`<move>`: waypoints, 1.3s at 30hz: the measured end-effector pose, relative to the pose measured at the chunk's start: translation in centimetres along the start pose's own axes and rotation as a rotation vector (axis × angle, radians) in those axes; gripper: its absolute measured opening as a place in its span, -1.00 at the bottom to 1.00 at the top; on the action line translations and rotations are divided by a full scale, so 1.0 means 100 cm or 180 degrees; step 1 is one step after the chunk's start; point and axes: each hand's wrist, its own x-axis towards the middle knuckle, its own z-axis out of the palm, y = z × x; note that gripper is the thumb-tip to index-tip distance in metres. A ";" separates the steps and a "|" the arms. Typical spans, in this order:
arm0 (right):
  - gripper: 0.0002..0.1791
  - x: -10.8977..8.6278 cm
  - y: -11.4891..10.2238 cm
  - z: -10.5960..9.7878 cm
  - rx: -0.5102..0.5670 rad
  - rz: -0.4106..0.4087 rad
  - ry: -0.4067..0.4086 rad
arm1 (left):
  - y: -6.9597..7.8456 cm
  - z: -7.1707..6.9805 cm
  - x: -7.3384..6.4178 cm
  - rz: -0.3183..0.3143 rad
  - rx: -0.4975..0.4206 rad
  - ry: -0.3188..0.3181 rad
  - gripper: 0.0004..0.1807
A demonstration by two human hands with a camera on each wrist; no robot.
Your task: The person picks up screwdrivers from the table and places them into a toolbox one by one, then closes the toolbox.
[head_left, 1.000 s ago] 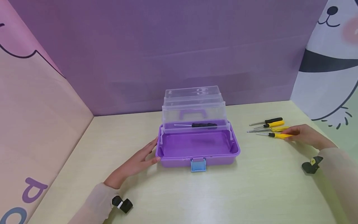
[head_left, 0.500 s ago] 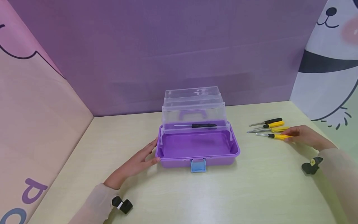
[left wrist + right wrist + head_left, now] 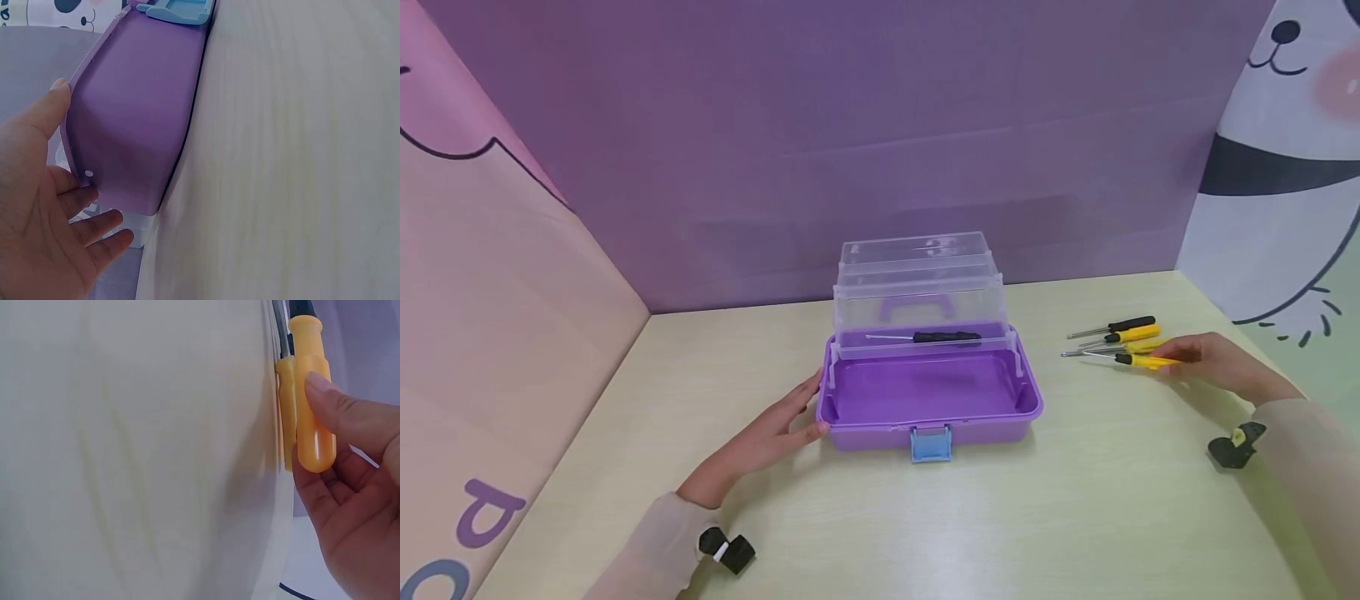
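My right hand (image 3: pixel 1213 364) pinches the yellow handle of a screwdriver (image 3: pixel 314 400) between thumb and fingers, its metal shaft pointing left. Behind it another yellow-handled screwdriver (image 3: pixel 285 406) lies on the table. My left hand (image 3: pixel 767 437) rests against the left end of a purple toolbox (image 3: pixel 917 437), fingers extended and thumb at the front rim, as the left wrist view (image 3: pixel 50 206) also shows. The toolbox stands open, its clear lid and tray (image 3: pixel 917 275) raised at the back. A black-handled screwdriver (image 3: pixel 946 337) lies in the tray.
Beyond the held screwdriver lie a yellow-and-black screwdriver (image 3: pixel 1138 333) and a black-handled one (image 3: pixel 1131 323). A blue latch (image 3: pixel 931 443) hangs on the toolbox front. The purple backdrop (image 3: pixel 880 150) rises behind the pale table (image 3: pixel 1000 525).
The screwdriver in my right hand has risen slightly and shifted left, its shaft now overlapping the one behind it. My left hand and the toolbox stay in place.
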 end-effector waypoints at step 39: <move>-0.68 -0.002 -0.081 0.011 0.0370 -0.0484 0.0578 | -0.003 0.003 0.000 0.0130 -0.0072 0.0027 -0.19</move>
